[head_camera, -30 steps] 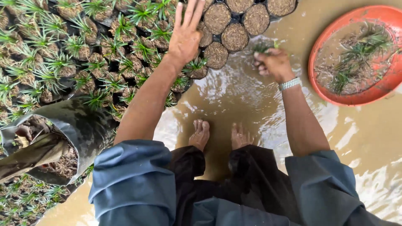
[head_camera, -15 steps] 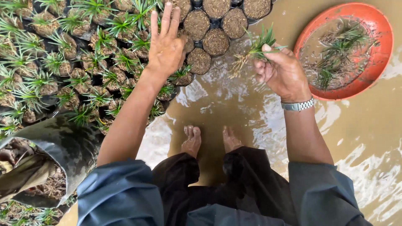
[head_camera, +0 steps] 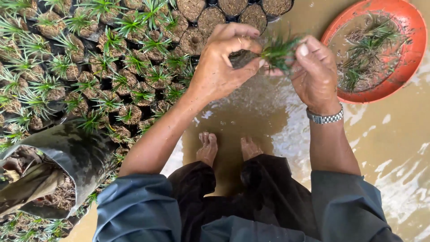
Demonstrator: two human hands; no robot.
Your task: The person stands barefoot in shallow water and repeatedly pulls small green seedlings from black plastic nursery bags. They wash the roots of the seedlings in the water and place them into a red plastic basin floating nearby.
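Ground is under shallow muddy water (head_camera: 394, 148). Soil-filled pots (head_camera: 112, 76) hold green seedlings; an orange basin (head_camera: 410, 58) holds more in water. Left hand (head_camera: 221, 67) and right hand (head_camera: 316, 74) both pinch a seedling bunch (head_camera: 278, 50) between them above the water.

A small bunch of seedlings (head_camera: 278, 50), thin spiky green leaves fanned out in a tuft; pinched between the fingertips of the left hand (head_camera: 219, 67) and the right hand (head_camera: 313, 74); held in the air just left of the orange basin (head_camera: 405, 74), above muddy water.
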